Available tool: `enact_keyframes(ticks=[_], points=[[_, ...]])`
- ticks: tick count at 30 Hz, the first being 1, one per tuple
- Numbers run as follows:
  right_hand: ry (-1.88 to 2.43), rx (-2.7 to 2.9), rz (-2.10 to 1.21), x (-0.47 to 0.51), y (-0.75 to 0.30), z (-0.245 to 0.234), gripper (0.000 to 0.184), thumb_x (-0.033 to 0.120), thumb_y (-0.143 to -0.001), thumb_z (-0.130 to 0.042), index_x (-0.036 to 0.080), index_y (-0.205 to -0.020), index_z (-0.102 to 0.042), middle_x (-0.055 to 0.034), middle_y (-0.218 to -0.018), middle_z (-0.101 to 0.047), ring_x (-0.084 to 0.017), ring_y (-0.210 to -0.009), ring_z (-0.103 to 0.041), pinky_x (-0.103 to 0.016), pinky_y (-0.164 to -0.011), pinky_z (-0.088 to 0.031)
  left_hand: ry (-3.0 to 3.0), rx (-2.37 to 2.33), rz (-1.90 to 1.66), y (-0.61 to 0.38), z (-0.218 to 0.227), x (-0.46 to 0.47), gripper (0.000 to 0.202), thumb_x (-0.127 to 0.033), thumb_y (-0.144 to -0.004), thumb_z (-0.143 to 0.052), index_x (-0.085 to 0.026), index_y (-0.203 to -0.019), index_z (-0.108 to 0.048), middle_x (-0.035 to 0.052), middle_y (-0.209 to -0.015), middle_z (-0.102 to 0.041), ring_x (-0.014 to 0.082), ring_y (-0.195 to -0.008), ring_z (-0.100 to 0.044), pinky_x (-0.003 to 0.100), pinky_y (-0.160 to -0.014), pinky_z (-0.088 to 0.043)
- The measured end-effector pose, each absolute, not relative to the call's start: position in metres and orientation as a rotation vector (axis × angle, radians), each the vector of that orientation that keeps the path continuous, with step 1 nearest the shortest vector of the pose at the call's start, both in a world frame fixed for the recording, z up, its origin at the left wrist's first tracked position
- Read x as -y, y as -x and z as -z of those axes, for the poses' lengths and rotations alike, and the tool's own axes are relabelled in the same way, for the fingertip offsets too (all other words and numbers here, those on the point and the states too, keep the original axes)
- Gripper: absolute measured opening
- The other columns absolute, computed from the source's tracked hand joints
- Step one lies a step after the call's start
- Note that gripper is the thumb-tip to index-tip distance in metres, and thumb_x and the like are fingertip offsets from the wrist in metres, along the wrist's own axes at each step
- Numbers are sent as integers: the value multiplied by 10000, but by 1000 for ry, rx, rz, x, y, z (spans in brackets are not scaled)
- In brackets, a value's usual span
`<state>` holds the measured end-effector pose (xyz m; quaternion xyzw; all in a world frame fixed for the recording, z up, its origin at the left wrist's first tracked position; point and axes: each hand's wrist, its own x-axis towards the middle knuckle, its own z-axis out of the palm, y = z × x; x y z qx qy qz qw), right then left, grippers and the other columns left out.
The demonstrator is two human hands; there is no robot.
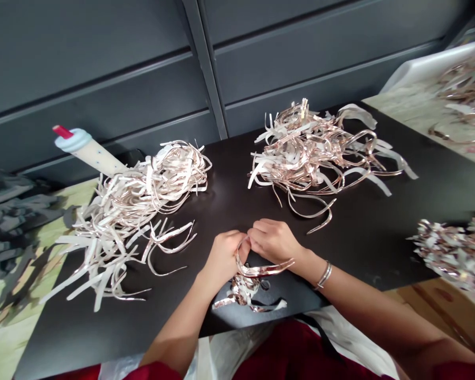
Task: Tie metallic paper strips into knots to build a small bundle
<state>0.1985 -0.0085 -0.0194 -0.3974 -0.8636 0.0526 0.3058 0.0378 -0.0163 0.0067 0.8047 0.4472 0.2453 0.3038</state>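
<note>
Bright, even light — glints on the foil strips (312, 153), pale glare along the near edge of the black tabletop (245, 319). Shadows are faint, and the picture warps toward its edges.

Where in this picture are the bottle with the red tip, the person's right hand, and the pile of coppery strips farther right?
Bottle (87, 150): head view, on its pale body.
Right hand (274, 241): head view, on the back of the hand.
Pile of coppery strips (301, 157): head view, on strips mid-pile.
</note>
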Motion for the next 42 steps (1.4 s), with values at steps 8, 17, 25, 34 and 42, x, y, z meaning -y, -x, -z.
enact_keyframes(ticks=[8, 17, 25, 34, 42], points=[[1086, 1595, -1063, 5, -199, 8, 179, 194, -757, -550, 165, -596, -622, 1, -570, -545, -97, -516, -464, -220, -497, -338, -1768, -1171, -737, -34, -16, 12, 340, -264, -855, -460, -173, -567, -618, 2, -506, -575, 122, -478, -549, 222, -523, -401], [1062, 1653, -1031, 2, -200, 10, 192, 168, -785, -576, 174, -608, -649, -4, -642, -583, -106, -589, -507, -235, -584, -384, -1586, -1179, -707, -28, -11, 6, 279, -368, -805, -558, -163, -692, -709, 10, -475, -585, 123, -458, -529, 228, -491, -392], [940, 1476, -1317, -2, -201, 12, 119, 222, -726, -665, 170, -620, -685, -9, -649, -610, -120, -625, -543, -250, -625, -406, -952, -1041, -664, -31, 0, 4, 348, -458, -644, -728, -122, -648, -637, -34, -417, -476, 53, -341, -416, 171, -359, -198], [712, 1316, -1778, -5, -206, 12, 278, 404, -629, -764, 142, -610, -673, 18, -544, -553, -72, -467, -428, -204, -439, -293, -861, -781, -527, -33, 1, 11, 371, -439, -641, -754, -138, -636, -538, -60, -448, -411, 37, -350, -350, 177, -373, -239], [914, 1573, -1306, -6, -204, 16, 121, 230, -723, -687, 150, -632, -686, -12, -645, -620, -109, -610, -548, -227, -593, -403, -1453, -1137, -613, -25, -2, 4, 379, -495, -774, -594, -138, -650, -569, -16, -482, -543, 80, -443, -466, 189, -466, -335]])
